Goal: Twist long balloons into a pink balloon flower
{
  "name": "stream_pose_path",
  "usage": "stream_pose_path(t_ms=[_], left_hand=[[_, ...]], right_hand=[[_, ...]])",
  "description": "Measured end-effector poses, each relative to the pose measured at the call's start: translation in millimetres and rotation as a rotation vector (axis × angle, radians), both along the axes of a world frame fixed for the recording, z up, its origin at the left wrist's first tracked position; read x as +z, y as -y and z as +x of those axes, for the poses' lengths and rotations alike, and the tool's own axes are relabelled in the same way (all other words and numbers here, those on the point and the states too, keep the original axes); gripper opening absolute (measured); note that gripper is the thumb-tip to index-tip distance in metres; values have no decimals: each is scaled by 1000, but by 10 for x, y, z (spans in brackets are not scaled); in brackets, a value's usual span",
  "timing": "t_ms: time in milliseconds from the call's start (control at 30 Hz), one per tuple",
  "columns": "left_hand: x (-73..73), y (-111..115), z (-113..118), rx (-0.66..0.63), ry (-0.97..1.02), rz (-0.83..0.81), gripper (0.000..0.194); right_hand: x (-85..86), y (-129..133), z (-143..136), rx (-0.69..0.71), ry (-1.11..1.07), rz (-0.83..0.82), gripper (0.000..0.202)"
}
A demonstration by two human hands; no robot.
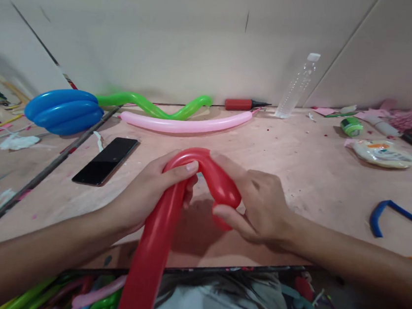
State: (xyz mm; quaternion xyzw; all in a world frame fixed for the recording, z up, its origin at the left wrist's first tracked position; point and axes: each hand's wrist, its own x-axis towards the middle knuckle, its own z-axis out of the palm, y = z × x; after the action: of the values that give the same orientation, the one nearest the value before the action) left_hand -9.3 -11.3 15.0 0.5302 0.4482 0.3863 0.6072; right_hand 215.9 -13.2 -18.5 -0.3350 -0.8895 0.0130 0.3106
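A long red balloon [162,229] is bent over between my two hands above the near part of the table. My left hand [154,183] wraps round it just below the bend, thumb lying across the front. On the other side of the bend, my right hand [256,200] grips the shorter part, where a pinched spot shows between thumb and fingers. The long part hangs down toward my lap and leaves the bottom of the view. Some of the fingers are hidden behind the balloon.
Along the wall lie a blue balloon shape [65,111] with a green balloon tail [166,114], a pink balloon [187,126] and a red hand pump [238,104]. A clear bottle [296,88] stands behind. A phone [106,160] lies left; a deflated blue balloon [378,216] right.
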Motion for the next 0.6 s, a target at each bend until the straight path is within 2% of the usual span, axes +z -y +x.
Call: stream_pose_path(t_ms=[67, 133, 267, 367, 433, 500, 600], left_hand=[[-18, -15, 16, 17, 82, -51, 35], [-46, -40, 15, 16, 108, -89, 34], [-181, -88, 11, -28, 149, -98, 31], [-275, -141, 6, -107, 157, -88, 32], [-279, -184, -8, -174, 96, -44, 36], [-242, -215, -21, -248, 2, 49, 43], [-187, -206, -7, -355, -124, 170, 56]], right_hand=[[-8, -9, 6, 167, 47, 43, 69], [6, -36, 9, 231, 117, 29, 69], [48, -86, -9, 151, 274, 8, 60], [87, -76, -30, 1, 215, 2, 63], [117, -61, -37, -96, 157, -53, 67], [135, -55, -34, -87, 131, -118, 69], [115, -78, -27, 44, 142, -191, 82]])
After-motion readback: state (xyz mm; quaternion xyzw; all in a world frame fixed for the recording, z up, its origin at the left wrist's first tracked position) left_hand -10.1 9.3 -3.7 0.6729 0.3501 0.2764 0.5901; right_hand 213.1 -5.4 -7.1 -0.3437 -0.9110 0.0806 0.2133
